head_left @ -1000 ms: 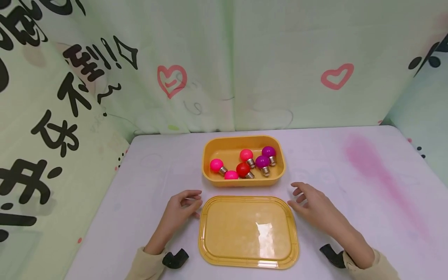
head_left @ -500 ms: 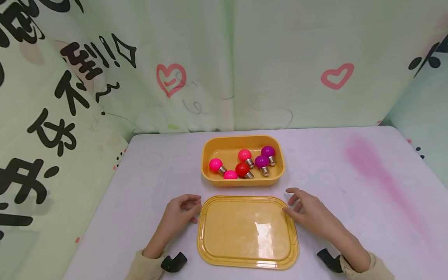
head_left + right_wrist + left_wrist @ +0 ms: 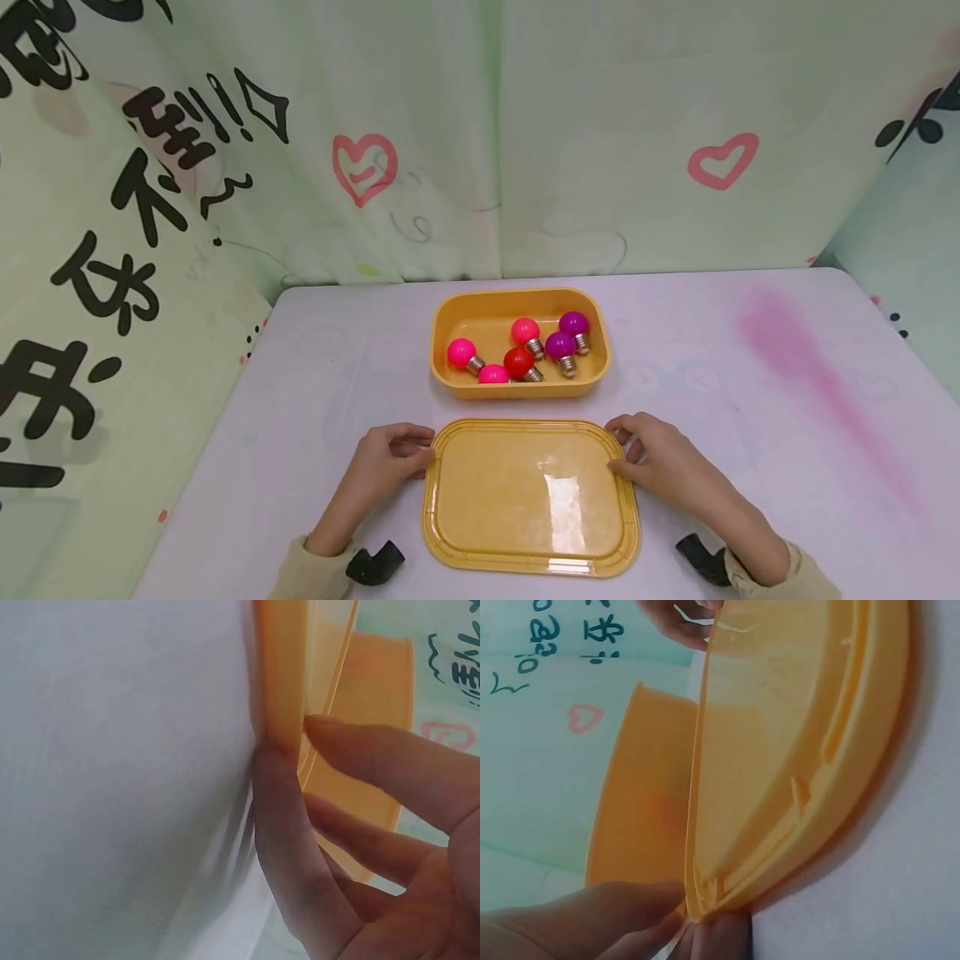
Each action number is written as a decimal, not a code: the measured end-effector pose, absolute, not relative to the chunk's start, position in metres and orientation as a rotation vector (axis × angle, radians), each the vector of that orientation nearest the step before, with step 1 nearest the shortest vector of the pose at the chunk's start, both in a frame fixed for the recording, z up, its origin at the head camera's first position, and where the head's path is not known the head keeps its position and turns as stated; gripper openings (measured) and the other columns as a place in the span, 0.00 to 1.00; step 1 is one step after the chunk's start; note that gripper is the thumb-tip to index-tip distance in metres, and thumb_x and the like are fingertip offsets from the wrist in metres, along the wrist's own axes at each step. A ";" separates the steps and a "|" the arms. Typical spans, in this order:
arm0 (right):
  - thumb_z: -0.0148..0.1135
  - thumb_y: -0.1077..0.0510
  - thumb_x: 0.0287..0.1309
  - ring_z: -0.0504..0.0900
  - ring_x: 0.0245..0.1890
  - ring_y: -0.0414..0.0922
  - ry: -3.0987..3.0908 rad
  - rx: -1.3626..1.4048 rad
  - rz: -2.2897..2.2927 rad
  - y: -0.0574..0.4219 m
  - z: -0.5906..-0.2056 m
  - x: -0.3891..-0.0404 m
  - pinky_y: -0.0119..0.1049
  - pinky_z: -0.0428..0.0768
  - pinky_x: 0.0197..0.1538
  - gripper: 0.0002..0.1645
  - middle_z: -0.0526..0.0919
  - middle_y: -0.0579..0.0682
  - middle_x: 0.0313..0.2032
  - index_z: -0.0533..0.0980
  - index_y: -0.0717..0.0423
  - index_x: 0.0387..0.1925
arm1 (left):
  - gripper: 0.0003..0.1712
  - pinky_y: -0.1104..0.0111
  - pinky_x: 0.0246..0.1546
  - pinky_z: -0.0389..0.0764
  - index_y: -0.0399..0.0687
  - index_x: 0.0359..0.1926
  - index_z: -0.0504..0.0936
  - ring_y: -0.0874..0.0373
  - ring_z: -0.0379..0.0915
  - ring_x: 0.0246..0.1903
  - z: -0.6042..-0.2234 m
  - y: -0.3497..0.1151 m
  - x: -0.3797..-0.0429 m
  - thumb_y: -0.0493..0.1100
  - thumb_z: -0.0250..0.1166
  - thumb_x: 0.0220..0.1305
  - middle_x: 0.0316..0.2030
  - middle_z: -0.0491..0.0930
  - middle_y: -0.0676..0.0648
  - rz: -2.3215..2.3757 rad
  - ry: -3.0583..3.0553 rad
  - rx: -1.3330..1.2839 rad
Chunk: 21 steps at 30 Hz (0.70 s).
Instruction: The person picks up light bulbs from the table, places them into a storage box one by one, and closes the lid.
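Observation:
A flat yellow lid (image 3: 525, 500), shiny and slightly see-through, lies on the table. At its left edge my left hand (image 3: 386, 458) has thumb and fingers on the rim; the left wrist view shows fingers (image 3: 585, 915) on both sides of the lid's corner. My right hand (image 3: 660, 458) pinches the upper right rim, with the thumb laid over it. Close up, its fingertips (image 3: 281, 780) meet the rim from two sides. Behind the lid stands a yellow box (image 3: 480, 392) holding several round-headed toy light bulbs: pink (image 3: 461, 353), red (image 3: 519, 362) and purple (image 3: 560, 345).
A pale cloth covers the table (image 3: 750, 383), with a pink smear at the right. Green curtains (image 3: 585, 125) with hearts and black writing stand behind and to the left. Black straps (image 3: 375, 563) hang at both wrists.
My right hand has come left and slightly down onto the lid's rim. My left hand has closed in on the left edge. The lid and the box of bulbs look unmoved.

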State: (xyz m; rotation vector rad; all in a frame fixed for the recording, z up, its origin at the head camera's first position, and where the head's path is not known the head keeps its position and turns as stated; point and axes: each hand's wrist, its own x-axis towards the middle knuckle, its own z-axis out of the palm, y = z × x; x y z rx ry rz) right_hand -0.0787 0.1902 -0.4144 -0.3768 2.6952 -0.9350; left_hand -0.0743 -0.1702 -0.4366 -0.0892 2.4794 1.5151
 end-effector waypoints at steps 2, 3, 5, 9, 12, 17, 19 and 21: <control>0.71 0.62 0.54 0.76 0.32 0.39 2.699 -0.398 -0.923 0.190 -0.415 -0.079 0.29 0.76 0.30 0.23 0.78 0.48 0.38 0.77 0.66 0.52 | 0.16 0.68 0.32 0.86 0.37 0.46 0.86 0.58 0.84 0.32 -0.435 -0.168 -0.073 0.32 0.72 0.54 0.38 0.87 0.44 1.472 2.519 -0.103; 0.71 0.63 0.54 0.76 0.32 0.39 2.702 -0.405 -0.917 0.190 -0.415 -0.080 0.29 0.76 0.30 0.23 0.78 0.49 0.38 0.77 0.67 0.52 | 0.16 0.69 0.32 0.85 0.38 0.46 0.86 0.58 0.83 0.32 -0.434 -0.167 -0.073 0.32 0.72 0.53 0.38 0.87 0.45 1.450 2.540 -0.108; 0.71 0.64 0.55 0.76 0.32 0.38 2.708 -0.418 -0.909 0.191 -0.416 -0.080 0.29 0.75 0.30 0.22 0.78 0.49 0.38 0.77 0.67 0.52 | 0.17 0.68 0.32 0.85 0.38 0.45 0.86 0.58 0.83 0.32 -0.433 -0.165 -0.073 0.30 0.73 0.51 0.38 0.87 0.45 1.436 2.564 -0.114; 0.70 0.67 0.54 0.76 0.32 0.39 2.714 -0.416 -0.898 0.190 -0.417 -0.080 0.29 0.75 0.30 0.22 0.78 0.49 0.38 0.77 0.66 0.52 | 0.18 0.68 0.32 0.85 0.38 0.45 0.86 0.57 0.83 0.32 -0.432 -0.162 -0.073 0.28 0.73 0.50 0.37 0.86 0.45 1.421 2.591 -0.117; 0.70 0.67 0.54 0.76 0.32 0.39 2.706 -0.404 -0.902 0.190 -0.417 -0.081 0.29 0.76 0.30 0.22 0.78 0.49 0.38 0.77 0.66 0.52 | 0.18 0.69 0.30 0.85 0.37 0.45 0.86 0.58 0.82 0.31 -0.431 -0.161 -0.073 0.28 0.73 0.49 0.35 0.86 0.46 1.414 2.593 -0.122; 0.70 0.67 0.54 0.77 0.33 0.39 2.694 -0.407 -0.940 0.192 -0.414 -0.082 0.29 0.78 0.31 0.23 0.80 0.48 0.38 0.77 0.67 0.52 | 0.18 0.67 0.27 0.86 0.35 0.45 0.85 0.58 0.82 0.30 -0.430 -0.161 -0.074 0.26 0.71 0.49 0.35 0.84 0.45 1.466 2.527 -0.156; 0.70 0.66 0.54 0.77 0.33 0.39 2.684 -0.407 -0.953 0.193 -0.413 -0.083 0.29 0.78 0.32 0.23 0.80 0.48 0.37 0.77 0.67 0.52 | 0.19 0.66 0.27 0.86 0.34 0.46 0.85 0.57 0.82 0.31 -0.429 -0.162 -0.075 0.25 0.70 0.50 0.36 0.84 0.44 1.496 2.488 -0.170; 0.70 0.65 0.55 0.78 0.33 0.39 2.660 -0.407 -0.960 0.195 -0.413 -0.083 0.29 0.79 0.32 0.22 0.80 0.48 0.37 0.76 0.66 0.53 | 0.19 0.65 0.27 0.87 0.35 0.47 0.85 0.57 0.82 0.32 -0.429 -0.163 -0.076 0.25 0.69 0.51 0.36 0.84 0.44 1.523 2.457 -0.183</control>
